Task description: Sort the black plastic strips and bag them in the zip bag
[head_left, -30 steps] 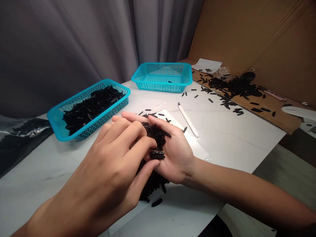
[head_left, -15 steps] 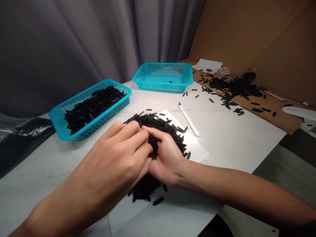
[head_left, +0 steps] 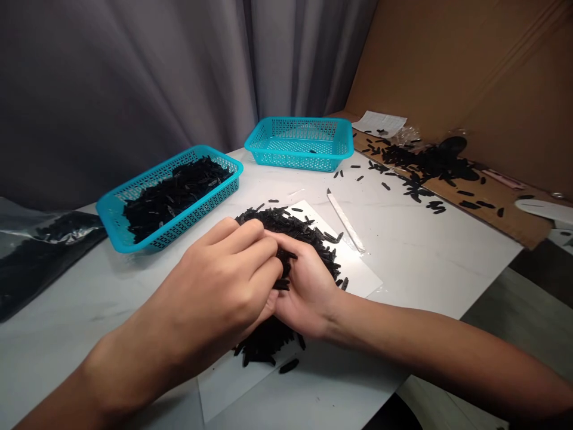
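Note:
Above a pile of small black pieces [head_left: 264, 343] on white sheets [head_left: 224, 394], both hands meet. My right hand [head_left: 304, 283] is cupped around several black pieces [head_left: 284, 263], its palm turned up. My left hand [head_left: 237, 269] lies over it with bent fingers pressed together at the cupped pieces. What the left fingertips pinch is hidden behind the knuckles. More of the pile shows beyond the hands.
A blue basket [head_left: 197, 206] full of black pieces stands at the left, another blue basket [head_left: 299, 161] farther back. A white-handled knife [head_left: 344, 221] lies right of the pile. Black pieces scatter over cardboard [head_left: 487, 212] at right. A plastic bag [head_left: 49, 251] sits far left.
The whole view has shifted slightly, with things appearing a little farther right. Both hands stay together, and the pieces in my right hand show slightly more.

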`<state>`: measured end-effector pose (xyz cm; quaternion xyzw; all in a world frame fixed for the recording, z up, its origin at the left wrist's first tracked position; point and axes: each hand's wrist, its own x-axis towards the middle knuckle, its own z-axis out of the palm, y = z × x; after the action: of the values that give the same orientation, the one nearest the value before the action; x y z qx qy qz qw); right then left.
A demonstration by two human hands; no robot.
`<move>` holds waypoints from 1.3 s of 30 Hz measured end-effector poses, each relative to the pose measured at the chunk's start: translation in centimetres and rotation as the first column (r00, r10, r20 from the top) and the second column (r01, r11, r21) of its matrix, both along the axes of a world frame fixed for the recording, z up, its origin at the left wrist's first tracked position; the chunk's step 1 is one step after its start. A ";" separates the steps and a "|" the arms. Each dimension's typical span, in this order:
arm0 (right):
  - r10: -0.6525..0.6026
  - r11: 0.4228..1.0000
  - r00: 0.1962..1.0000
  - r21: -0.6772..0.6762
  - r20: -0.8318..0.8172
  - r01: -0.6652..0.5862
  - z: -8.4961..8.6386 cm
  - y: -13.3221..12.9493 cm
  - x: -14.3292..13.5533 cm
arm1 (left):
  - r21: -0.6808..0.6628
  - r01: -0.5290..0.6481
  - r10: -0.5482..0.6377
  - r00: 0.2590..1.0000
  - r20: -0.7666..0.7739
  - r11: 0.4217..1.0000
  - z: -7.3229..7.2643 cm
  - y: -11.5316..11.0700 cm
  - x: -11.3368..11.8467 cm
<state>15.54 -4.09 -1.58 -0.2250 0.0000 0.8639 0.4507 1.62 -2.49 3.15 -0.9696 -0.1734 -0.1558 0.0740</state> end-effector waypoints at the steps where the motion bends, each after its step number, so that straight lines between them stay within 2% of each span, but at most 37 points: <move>1: 0.004 1.000 1.000 -0.025 -0.022 -0.005 0.1 0.0 0.1 | 0.013 0.004 -0.004 1.000 0.015 1.000 0.1 0.0 0.0; 6: -0.022 0.995 0.997 -0.094 -0.072 0.015 0.6 0.2 0.6 | 0.105 -0.008 -0.005 0.993 0.121 0.994 0.2 -0.2 0.1; 11: 0.032 0.999 0.991 -0.010 -0.126 -0.033 0.9 0.4 0.9 | 0.134 0.039 -0.063 0.982 0.180 0.990 0.1 -0.4 -0.2; 15: 0.021 0.999 0.992 0.029 -0.121 -0.018 1.0 0.5 0.7 | 0.172 0.104 -0.144 0.961 0.237 0.980 -0.2 -0.2 -0.8; 18: 0.002 0.998 0.988 0.061 -0.152 0.007 0.8 0.6 0.6 | 0.262 0.131 -0.194 0.953 0.234 0.956 -0.4 -0.8 -1.3; 20: -0.016 0.996 0.984 0.080 -0.178 0.030 0.5 0.6 0.5 | 0.299 0.088 -0.165 0.956 0.241 0.950 -0.7 -1.5 -1.6; 23: -0.037 0.994 0.980 0.098 -0.194 0.057 0.3 0.7 0.5 | 0.255 -0.004 -0.068 0.959 0.274 0.967 -1.5 -1.7 -2.2; 26: -0.047 0.991 0.983 0.114 -0.178 0.068 0.3 0.7 0.5 | 0.248 0.094 -0.154 0.959 0.237 0.964 -2.5 -0.5 -3.0; 28: -0.054 0.990 0.985 0.118 -0.163 0.074 0.4 0.7 0.5 | 0.289 0.135 -0.212 0.944 0.251 0.948 -3.0 0.4 -3.4; 31: -0.053 0.990 0.986 0.119 -0.161 0.072 0.5 0.7 0.6 | 0.343 0.163 -0.254 0.938 0.238 0.925 -3.2 0.4 -3.5; 34: -0.049 0.990 0.984 0.120 -0.173 0.070 0.6 0.7 0.6 | 0.381 0.152 -0.244 0.947 0.207 0.912 -2.9 -0.9 -3.2; 37: -0.066 0.989 0.983 0.117 -0.171 0.087 0.6 0.7 0.5 | 0.507 0.107 -0.224 0.959 0.175 0.856 -1.8 -1.1 -3.6; 39: -0.089 0.987 0.982 0.118 -0.169 0.110 0.6 0.7 0.5 | 0.557 -0.024 -0.087 0.981 0.173 0.830 -0.8 0.5 -4.7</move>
<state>16.04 -3.37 -1.02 -0.1240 -0.0068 0.8541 0.5051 -3.11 -1.94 2.32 -0.8894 -0.1106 -0.2927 0.3333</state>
